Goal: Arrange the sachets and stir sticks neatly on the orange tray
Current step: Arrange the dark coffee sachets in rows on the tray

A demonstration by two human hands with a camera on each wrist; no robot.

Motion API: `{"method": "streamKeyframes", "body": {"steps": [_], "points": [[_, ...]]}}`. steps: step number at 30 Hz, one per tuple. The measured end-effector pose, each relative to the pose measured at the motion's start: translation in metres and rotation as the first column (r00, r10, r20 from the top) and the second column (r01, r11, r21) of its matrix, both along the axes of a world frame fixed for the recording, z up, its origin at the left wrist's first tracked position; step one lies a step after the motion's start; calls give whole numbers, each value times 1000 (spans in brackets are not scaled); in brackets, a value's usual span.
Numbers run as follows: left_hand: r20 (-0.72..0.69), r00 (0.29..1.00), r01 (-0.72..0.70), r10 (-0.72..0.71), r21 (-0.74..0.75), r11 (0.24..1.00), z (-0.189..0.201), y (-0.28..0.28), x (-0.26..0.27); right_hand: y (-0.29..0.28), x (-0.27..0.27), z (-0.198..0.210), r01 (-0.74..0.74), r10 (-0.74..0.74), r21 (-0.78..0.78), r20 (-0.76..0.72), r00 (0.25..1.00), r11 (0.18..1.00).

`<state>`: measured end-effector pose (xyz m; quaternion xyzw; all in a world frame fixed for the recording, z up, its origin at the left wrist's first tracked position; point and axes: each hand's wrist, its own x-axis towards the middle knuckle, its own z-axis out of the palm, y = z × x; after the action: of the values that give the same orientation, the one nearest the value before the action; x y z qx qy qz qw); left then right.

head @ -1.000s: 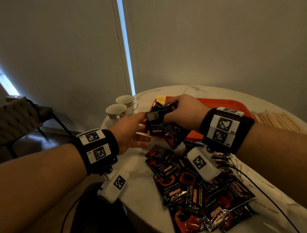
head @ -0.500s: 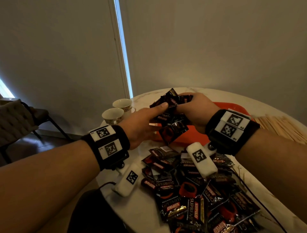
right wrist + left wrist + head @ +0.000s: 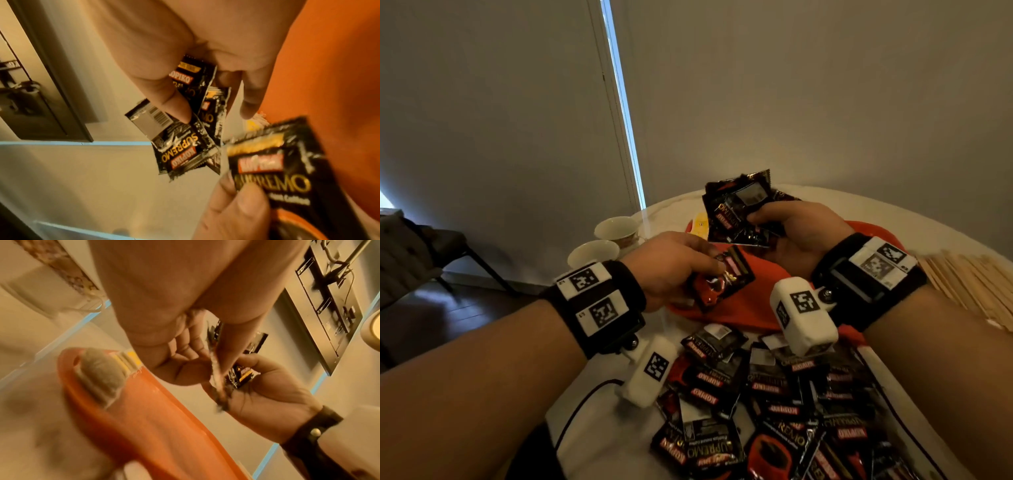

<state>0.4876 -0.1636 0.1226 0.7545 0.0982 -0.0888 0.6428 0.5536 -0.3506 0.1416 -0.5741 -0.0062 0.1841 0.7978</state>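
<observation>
The right hand [image 3: 803, 236] grips a small fan of black coffee sachets [image 3: 739, 209], thumb on top and fingers curled beneath, holding them raised above the orange tray [image 3: 753, 305]. The left hand [image 3: 671, 267] pinches a single sachet [image 3: 722, 279] between thumb and fingers, just below and to the left of that bunch, also over the tray. A loose heap of sachets [image 3: 774, 394] lies on the table nearer the body than both wrists, and the stir sticks [image 3: 969, 284] lie off to the right of the right wrist. The step seems to be squaring the bunch: it would go best to slip the single sachet face-up against the others, align edges with both thumbs, then lay the stack flat beside the yellow packet [image 3: 700, 222] at the tray's far end.
</observation>
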Motion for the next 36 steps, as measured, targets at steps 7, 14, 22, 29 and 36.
{"method": "streamKeyframes", "body": {"steps": [7, 14, 22, 29, 36], "points": [[18, 968, -215, 248, -439, 872, 13, 2, 40, -4, 34, 0, -53, 54, -127, 6, 998, 991], [-22, 996, -86, 86, -478, 874, 23, -37, 54, 10, 51, -18, -78, 102, -348, 49, 994, 934], [30, 967, -233, 253, -297, 926, 5, -48, 84, 10, 63, -24, -16, 65, -417, 105, 992, 909], [22, 971, -216, 237, -338, 916, 1, -41, 86, 7, 57, -16, -45, 89, -234, 179, 980, 971], [-75, 997, -47, 4, -580, 813, -3, -26, 81, 11, 54, -19, -82, 154, -264, 265, 952, 961]]}}
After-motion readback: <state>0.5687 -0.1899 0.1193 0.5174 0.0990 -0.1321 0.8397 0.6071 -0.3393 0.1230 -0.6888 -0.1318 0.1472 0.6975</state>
